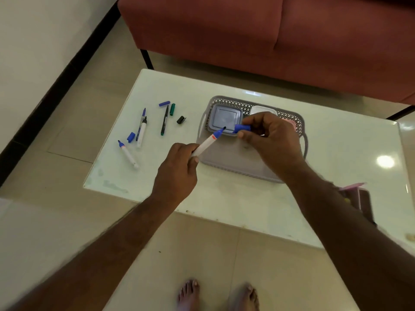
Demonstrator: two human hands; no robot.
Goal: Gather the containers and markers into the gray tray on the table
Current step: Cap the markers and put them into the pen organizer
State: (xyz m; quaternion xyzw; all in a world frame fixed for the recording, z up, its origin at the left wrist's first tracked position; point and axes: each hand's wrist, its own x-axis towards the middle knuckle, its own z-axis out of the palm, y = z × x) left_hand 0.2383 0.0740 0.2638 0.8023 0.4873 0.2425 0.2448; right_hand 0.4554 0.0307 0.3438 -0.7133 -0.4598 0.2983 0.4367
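Head view
Left hand (177,169): grips the barrel of a white marker (207,141), its uncapped blue tip pointing up and right, over the near-left part of the gray tray (226,158).
Right hand (272,136): pinches a blue cap (242,128) just beside the marker's tip, not touching it.
Gray tray: on the white worktop (336,176); holds a gray lidded container (225,119), with a white container (261,109) beside it and a pink one partly hidden by the right hand.
Loose markers (141,129): several uncapped ones lie left of the tray, among them a green-tipped pen (164,120), with loose caps (164,103) close by.
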